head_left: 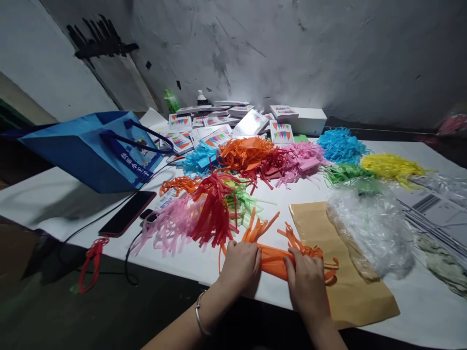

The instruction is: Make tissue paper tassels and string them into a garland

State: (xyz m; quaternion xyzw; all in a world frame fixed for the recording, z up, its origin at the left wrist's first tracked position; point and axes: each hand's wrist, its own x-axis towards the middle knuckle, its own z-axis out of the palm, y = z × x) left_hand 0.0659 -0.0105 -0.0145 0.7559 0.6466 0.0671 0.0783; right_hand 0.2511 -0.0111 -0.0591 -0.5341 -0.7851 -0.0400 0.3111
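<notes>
An orange paper tassel (273,261) lies across the near edge of the white table, with fringed strips fanning out at both ends. My left hand (241,265) is closed around its left part, and my right hand (308,277) grips the right part; a flat orange middle shows between them. Just beyond my left hand lies a red tassel (213,209), partly over a pink tassel (171,223) and beside a light green tassel (248,201). Under my right wrist and to its right is a brown paper envelope (375,304).
A clear plastic bag heap (375,228) rests on the envelope. Orange bundles (248,153), blue bundles (339,146) and yellow bundles (394,167) lie farther back, before stacked boxes (253,121). At left are a blue bag (83,150), a phone (127,214) and a dark cable (87,223).
</notes>
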